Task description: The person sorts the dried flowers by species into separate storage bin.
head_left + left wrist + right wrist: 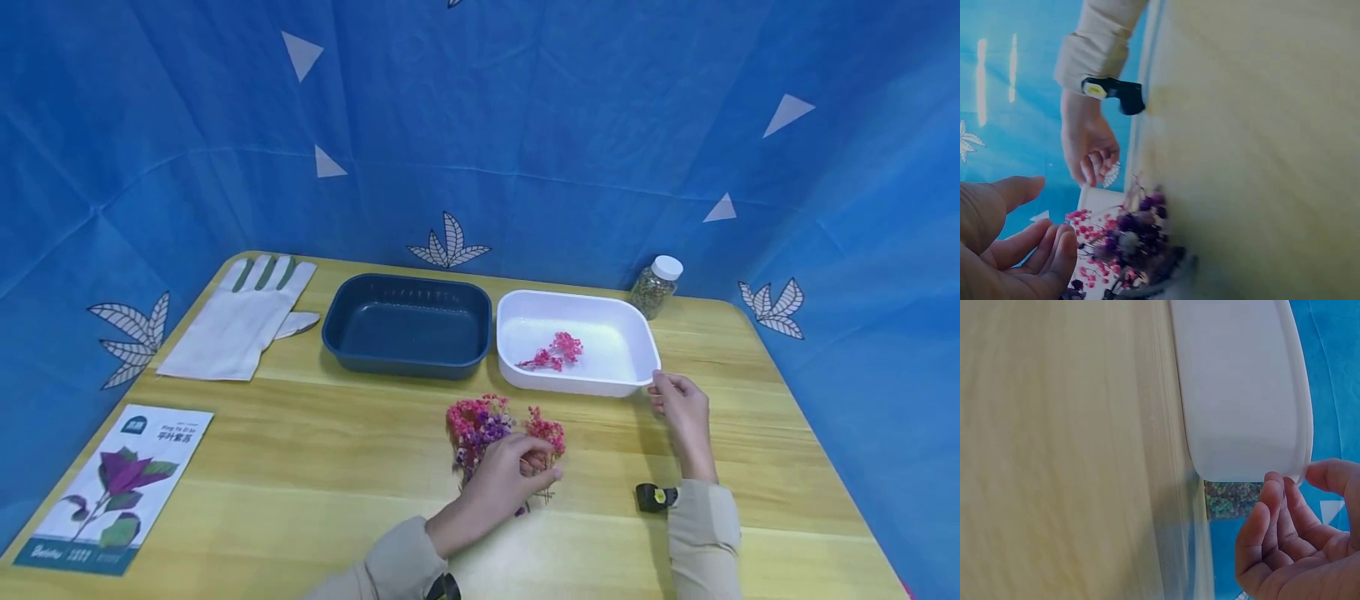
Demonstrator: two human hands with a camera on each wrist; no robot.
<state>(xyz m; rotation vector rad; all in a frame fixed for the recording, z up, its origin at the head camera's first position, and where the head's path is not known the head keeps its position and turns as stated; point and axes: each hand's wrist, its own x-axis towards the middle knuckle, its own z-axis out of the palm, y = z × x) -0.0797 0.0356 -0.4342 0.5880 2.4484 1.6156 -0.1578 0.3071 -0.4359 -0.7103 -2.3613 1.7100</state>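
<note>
While the right hand (684, 410) pinches 1 white tray (570, 384) (of 2), the left hand (495, 479), loosely curved, empty, is by flowers (477, 422).

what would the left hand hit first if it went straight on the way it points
Probably the pink sprig beside the purple flowers, just ahead of the left hand; depth is unclear, so hand and sprig may already touch.

Beyond my left hand (498, 477) and right hand (686, 410) I count two trays (408, 335), one jar (654, 290), one pink sprig (566, 346); left of them, one gardening glove (228, 325), one perilla packet (116, 492); dried flowers (482, 423) by my left hand overlap past counting.
</note>
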